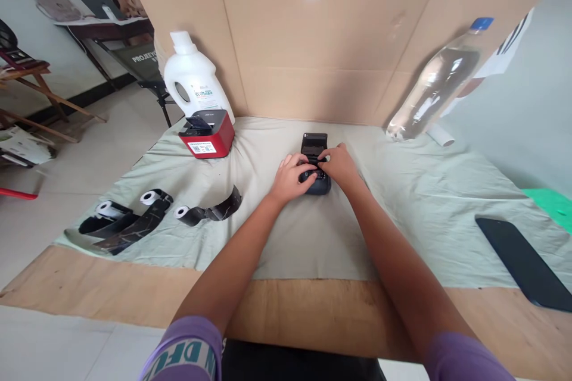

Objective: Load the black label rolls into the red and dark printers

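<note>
A small black portable printer (318, 186) lies on the cloth in front of me, its lid (314, 141) flipped up at the back. My left hand (291, 177) grips it from the left, the thumb along the front and the fingers near the lid's hinge. From the right, my right hand (338, 165) reaches into the opening with bent, closed fingers. Whatever sits between those fingertips is dark and too small to make out. Both hands cover much of the compartment's inside.
Left of me lie black paper rolls (149, 197), partly unwound, and another strip roll (210, 212). Behind them stand a red box-shaped device (223, 138) and a white jug (196, 80). A bottle (435, 86) leans at right against the cardboard (322, 41); a phone (522, 259) lies near the edge.
</note>
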`<act>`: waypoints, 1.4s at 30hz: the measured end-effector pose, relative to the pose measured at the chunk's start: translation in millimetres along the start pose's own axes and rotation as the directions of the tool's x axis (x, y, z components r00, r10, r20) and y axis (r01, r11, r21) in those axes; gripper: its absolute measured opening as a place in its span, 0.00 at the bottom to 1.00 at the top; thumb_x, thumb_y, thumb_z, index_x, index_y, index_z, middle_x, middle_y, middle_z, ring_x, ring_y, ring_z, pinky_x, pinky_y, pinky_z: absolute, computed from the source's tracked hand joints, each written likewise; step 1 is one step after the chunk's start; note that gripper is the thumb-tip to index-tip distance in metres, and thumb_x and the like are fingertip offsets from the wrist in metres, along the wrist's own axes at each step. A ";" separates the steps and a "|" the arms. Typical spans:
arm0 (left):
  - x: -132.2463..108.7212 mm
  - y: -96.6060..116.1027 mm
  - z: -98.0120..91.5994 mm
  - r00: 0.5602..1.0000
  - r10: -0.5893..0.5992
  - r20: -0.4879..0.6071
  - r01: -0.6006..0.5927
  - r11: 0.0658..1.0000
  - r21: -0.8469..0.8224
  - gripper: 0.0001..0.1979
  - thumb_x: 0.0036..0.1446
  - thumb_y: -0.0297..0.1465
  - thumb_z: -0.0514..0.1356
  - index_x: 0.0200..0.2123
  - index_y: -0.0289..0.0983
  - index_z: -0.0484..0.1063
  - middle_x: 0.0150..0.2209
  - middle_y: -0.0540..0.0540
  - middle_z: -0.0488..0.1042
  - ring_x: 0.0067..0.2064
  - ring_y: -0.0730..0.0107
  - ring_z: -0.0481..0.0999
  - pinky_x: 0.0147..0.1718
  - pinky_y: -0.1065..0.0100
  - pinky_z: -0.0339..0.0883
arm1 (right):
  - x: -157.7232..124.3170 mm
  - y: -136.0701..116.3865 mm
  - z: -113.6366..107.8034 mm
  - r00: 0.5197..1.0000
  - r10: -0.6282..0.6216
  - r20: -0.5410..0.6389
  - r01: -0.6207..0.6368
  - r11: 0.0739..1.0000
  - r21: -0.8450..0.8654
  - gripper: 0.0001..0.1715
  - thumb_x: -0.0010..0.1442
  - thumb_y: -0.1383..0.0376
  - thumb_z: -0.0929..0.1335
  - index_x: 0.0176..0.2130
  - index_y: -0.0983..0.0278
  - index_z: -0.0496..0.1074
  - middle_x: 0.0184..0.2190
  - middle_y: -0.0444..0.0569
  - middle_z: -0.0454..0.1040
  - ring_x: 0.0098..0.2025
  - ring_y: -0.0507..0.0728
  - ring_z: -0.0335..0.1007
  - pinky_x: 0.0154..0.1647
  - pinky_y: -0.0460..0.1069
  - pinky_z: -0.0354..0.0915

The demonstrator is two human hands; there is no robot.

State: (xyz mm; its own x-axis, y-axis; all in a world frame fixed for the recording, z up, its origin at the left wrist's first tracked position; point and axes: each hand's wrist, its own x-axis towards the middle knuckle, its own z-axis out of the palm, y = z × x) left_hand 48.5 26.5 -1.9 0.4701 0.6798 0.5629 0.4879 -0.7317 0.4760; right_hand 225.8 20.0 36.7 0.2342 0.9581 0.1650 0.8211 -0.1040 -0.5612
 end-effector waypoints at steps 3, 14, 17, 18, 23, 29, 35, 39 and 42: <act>-4.5 5.7 -1.7 0.999 0.034 0.028 -0.035 0.998 0.052 0.16 0.61 0.40 0.60 0.48 0.43 0.80 0.49 0.43 0.73 0.51 0.57 0.67 0.53 0.58 0.61 | -3.2 -7.0 -4.1 0.999 0.024 0.027 -0.023 0.998 -0.061 0.13 0.55 0.67 0.71 0.42 0.60 0.81 0.47 0.56 0.64 0.44 0.63 0.69 0.47 0.58 0.67; -1.3 17.3 -3.8 0.990 -0.028 0.139 -0.006 0.972 0.233 0.19 0.64 0.42 0.56 0.54 0.45 0.74 0.56 0.46 0.74 0.54 0.51 0.65 0.50 0.54 0.58 | 0.6 -1.5 -0.8 0.997 -0.002 0.074 0.003 1.000 -0.016 0.11 0.55 0.68 0.70 0.41 0.61 0.78 0.48 0.57 0.66 0.43 0.62 0.69 0.49 0.59 0.66; -0.8 20.3 -1.9 0.989 -0.022 0.143 -0.017 0.963 0.267 0.17 0.64 0.42 0.56 0.50 0.43 0.76 0.55 0.45 0.75 0.52 0.51 0.66 0.48 0.54 0.58 | 4.3 5.8 3.8 1.000 -0.007 0.015 0.006 0.999 0.044 0.12 0.53 0.68 0.70 0.41 0.61 0.74 0.45 0.55 0.68 0.42 0.61 0.69 0.48 0.57 0.67; -1.2 21.0 -1.0 0.990 -0.019 0.137 -0.019 0.963 0.269 0.17 0.64 0.42 0.55 0.50 0.43 0.75 0.55 0.45 0.74 0.52 0.51 0.66 0.48 0.54 0.58 | 5.8 8.0 5.1 1.000 -0.026 -0.016 0.027 0.997 0.070 0.13 0.53 0.68 0.69 0.41 0.61 0.72 0.45 0.54 0.69 0.43 0.61 0.69 0.49 0.56 0.66; -5.6 22.9 -0.4 0.997 0.004 0.079 -0.023 0.971 0.238 0.23 0.61 0.43 0.57 0.57 0.42 0.71 0.53 0.42 0.74 0.53 0.51 0.66 0.51 0.55 0.58 | 15.0 16.1 9.4 0.989 -0.091 -0.116 0.118 0.959 0.258 0.23 0.55 0.68 0.65 0.51 0.62 0.64 0.53 0.56 0.73 0.43 0.60 0.72 0.51 0.58 0.66; -5.7 23.5 -4.2 0.995 0.086 0.055 -0.096 0.970 0.224 0.18 0.62 0.42 0.57 0.50 0.42 0.76 0.49 0.41 0.76 0.50 0.53 0.69 0.48 0.56 0.58 | 25.7 23.9 3.0 0.996 -0.072 -0.060 0.091 0.897 0.432 0.31 0.55 0.68 0.67 0.58 0.64 0.65 0.57 0.59 0.74 0.47 0.60 0.75 0.55 0.59 0.66; -18.5 28.3 -2.5 0.981 0.062 0.182 -0.098 0.976 0.193 0.17 0.64 0.40 0.54 0.46 0.41 0.80 0.34 0.40 0.79 0.39 0.58 0.76 0.42 0.60 0.63 | 17.6 16.6 -18.3 0.995 -0.096 -0.002 0.089 0.911 0.403 0.29 0.55 0.63 0.70 0.56 0.63 0.69 0.54 0.54 0.76 0.36 0.55 0.73 0.50 0.58 0.69; -36.0 29.5 -0.4 0.977 0.022 0.214 -0.065 0.978 0.196 0.19 0.65 0.38 0.53 0.53 0.42 0.77 0.31 0.40 0.79 0.35 0.58 0.77 0.40 0.61 0.66 | 10.6 8.8 -25.4 0.990 -0.138 0.029 0.123 0.949 0.290 0.24 0.54 0.62 0.71 0.51 0.62 0.73 0.51 0.52 0.76 0.36 0.55 0.71 0.47 0.57 0.69; -41.1 30.3 1.0 0.980 0.005 0.201 -0.042 0.982 0.183 0.19 0.64 0.38 0.55 0.54 0.43 0.76 0.31 0.40 0.79 0.36 0.58 0.78 0.41 0.60 0.67 | 7.7 6.8 -27.4 0.978 -0.201 0.058 0.183 0.957 0.227 0.18 0.53 0.65 0.71 0.46 0.62 0.75 0.49 0.52 0.75 0.38 0.56 0.71 0.49 0.56 0.68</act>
State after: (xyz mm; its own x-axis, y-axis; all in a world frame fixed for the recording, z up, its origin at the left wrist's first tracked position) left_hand 44.6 -23.6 -11.3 0.6106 0.6725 0.4182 0.5938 -0.7382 0.3201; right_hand 247.4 19.4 56.4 0.0337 0.9733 0.2270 0.7101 0.1365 -0.6908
